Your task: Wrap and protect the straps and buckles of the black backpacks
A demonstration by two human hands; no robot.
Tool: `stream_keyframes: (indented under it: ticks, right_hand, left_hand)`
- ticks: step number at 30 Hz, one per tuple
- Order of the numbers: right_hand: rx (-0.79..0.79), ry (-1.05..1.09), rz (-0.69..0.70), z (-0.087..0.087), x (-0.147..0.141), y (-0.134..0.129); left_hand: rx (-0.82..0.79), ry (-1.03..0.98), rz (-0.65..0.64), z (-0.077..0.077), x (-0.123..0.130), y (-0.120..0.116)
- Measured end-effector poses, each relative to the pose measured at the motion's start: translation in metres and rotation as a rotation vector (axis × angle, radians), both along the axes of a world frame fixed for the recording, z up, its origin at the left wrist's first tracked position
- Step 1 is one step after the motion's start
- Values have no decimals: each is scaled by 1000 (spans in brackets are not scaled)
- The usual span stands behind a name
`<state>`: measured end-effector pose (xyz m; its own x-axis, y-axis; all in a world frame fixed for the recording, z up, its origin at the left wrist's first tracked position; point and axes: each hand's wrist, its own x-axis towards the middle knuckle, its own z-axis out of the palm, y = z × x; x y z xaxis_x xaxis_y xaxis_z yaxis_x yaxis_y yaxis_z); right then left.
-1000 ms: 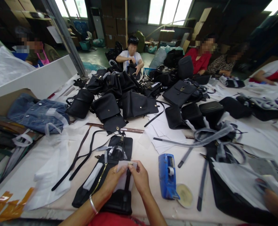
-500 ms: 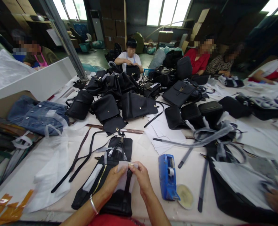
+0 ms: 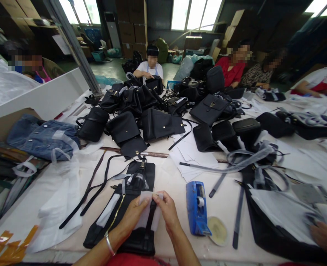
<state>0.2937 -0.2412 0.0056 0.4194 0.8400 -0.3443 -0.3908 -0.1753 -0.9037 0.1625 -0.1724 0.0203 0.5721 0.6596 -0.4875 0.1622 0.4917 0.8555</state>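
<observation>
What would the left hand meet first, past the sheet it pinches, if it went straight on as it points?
The left hand would probably meet the right hand, which lies just ahead across the white sheet; depth there is unclear.

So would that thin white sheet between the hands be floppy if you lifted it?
Probably floppy: the white sheet looks thin and slightly see-through. It's likely light too, with hardly any thickness showing. It might crease easily where the left hand pinches it near the top.
</observation>
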Motion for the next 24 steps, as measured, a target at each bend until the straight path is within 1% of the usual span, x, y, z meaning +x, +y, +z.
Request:
stream_keyframes:
  ticks: [6, 10, 12, 16, 21, 24]
  right_hand:
    - [-28, 12, -9, -2, 3, -4]
    - [-14, 30, -20, -5, 3, -5]
    - [-19, 40, -21, -6, 4, -6]
    - [-22, 47, -28, -4, 6, -8]
    - [-14, 39, -59, -4, 7, -7]
    - [-12, -9, -74, -5, 5, -3]
  left_hand:
    - [32, -16, -72, -4, 1, 4]
    - [8, -9, -126, -8, 2, 7]
    - [13, -2, -132, -8, 4, 8]
    - [28, -16, -102, -1, 7, 3]
    - [-45, -52, -47, 13, 12, -8]
    - [-39, -70, -28, 15, 18, -14]
